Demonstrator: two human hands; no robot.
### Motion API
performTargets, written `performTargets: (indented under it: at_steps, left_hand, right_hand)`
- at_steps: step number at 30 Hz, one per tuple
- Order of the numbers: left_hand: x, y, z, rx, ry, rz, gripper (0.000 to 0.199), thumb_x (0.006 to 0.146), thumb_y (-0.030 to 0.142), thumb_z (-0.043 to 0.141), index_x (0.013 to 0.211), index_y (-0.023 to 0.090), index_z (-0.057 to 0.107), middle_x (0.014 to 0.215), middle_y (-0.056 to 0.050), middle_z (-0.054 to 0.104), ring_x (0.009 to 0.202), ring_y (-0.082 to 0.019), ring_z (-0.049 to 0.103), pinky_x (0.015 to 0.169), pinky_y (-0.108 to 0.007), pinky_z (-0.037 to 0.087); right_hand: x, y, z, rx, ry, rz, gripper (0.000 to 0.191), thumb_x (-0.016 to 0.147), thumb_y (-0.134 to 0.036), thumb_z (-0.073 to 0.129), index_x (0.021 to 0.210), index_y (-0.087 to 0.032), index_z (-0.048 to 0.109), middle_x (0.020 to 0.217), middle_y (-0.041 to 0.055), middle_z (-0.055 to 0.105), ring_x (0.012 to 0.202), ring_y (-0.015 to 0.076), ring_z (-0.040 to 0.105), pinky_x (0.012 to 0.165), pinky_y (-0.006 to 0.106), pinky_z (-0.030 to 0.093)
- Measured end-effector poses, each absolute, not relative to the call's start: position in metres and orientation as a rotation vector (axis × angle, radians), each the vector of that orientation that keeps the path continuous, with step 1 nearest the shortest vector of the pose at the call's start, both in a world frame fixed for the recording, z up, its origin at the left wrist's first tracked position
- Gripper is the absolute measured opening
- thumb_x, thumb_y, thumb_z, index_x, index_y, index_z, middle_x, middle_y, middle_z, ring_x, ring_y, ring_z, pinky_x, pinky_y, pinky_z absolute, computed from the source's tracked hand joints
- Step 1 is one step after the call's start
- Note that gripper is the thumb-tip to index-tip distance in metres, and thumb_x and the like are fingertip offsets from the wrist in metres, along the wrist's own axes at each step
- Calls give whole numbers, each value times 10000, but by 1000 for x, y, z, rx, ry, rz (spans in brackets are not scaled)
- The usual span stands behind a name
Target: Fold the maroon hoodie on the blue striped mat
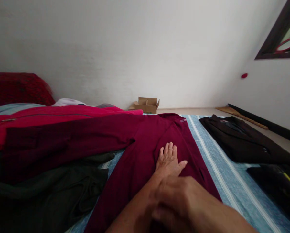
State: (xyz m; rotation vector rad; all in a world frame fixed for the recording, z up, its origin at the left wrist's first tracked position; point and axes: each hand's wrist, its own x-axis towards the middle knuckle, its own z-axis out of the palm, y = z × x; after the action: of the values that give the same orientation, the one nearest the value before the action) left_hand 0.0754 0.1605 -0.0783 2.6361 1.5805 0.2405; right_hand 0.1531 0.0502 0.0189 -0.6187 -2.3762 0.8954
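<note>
A maroon long-sleeved garment (145, 152) lies spread out, one sleeve stretched to the left. My left hand (169, 161) rests flat on its upper part, fingers spread, holding nothing. Nearer the camera, my right hand (176, 197) crosses over my left forearm. It is blurred, its fingers are curled downward and mostly hidden, and whether it holds anything does not show.
Blue striped cloth (222, 176) lies beneath. To the left are a pink garment (62, 111), dark green clothing (57, 191) and a red patterned bundle (18, 89). A cardboard box (146, 105) stands by the wall. Folded dark clothes (244, 139) lie right.
</note>
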Motion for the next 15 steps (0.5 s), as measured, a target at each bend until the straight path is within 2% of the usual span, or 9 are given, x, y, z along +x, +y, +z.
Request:
performTargets:
  at_steps: [2, 3, 5, 7, 9, 12, 15]
  left_hand:
    - [75, 159, -80, 2691, 1564, 237, 671, 906, 520, 218, 1436, 109, 240, 1515, -120, 190, 1388, -267, 143, 1124, -441, 148]
    - [75, 158, -80, 2714, 1543, 225, 635, 912, 484, 227, 1438, 128, 238, 1515, -107, 199, 1387, -270, 146, 1124, -447, 145]
    - [75, 157, -79, 2730, 1511, 207, 612, 903, 451, 266, 1442, 162, 225, 1519, -89, 194, 1387, -283, 130, 1119, -476, 140]
    - [76, 158, -77, 2692, 1516, 201, 645, 887, 468, 287, 1452, 176, 181, 1528, -82, 160, 1390, -290, 104, 1112, -493, 147]
    - [77, 159, -74, 2644, 1513, 180, 668, 888, 484, 259, 1465, 183, 110, 1538, -76, 114, 1395, -280, 86, 1109, -487, 156]
    - [76, 157, -71, 2594, 1492, 144, 664, 898, 466, 207, 1469, 163, 58, 1540, -87, 92, 1399, -265, 63, 1115, -472, 135]
    - [74, 154, -69, 2579, 1475, 194, 646, 897, 428, 208, 1466, 150, 85, 1535, -96, 116, 1400, -257, 61, 1121, -461, 114]
  right_hand:
    - [160, 81, 21, -1005, -2223, 625, 234, 912, -209, 408, 1016, -191, 617, 968, 69, 652, 882, 182, 616, 841, 351, 484]
    - [165, 95, 17, -1063, -2166, 474, 235, 906, -230, 419, 1022, -178, 618, 997, 90, 650, 909, 197, 616, 853, 362, 484]
    - [178, 118, 1, -1150, -2071, 322, 314, 900, -309, 436, 1152, -178, 569, 1151, 117, 603, 1063, 229, 570, 925, 392, 456]
    - [191, 134, -21, -1193, -2050, 340, 435, 900, -389, 438, 1283, -185, 476, 1287, 117, 526, 1221, 234, 458, 1014, 405, 391]
    - [200, 145, -44, -1236, -2048, 366, 529, 902, -454, 411, 1353, -178, 399, 1372, 128, 446, 1291, 242, 376, 1058, 431, 336]
    - [207, 153, -74, -1333, -2085, 402, 624, 889, -541, 370, 1378, -153, 373, 1390, 157, 422, 1301, 278, 360, 1063, 485, 308]
    - [208, 155, -92, -1439, -2100, 353, 669, 885, -581, 322, 1375, -131, 387, 1377, 170, 436, 1301, 307, 355, 1055, 514, 304]
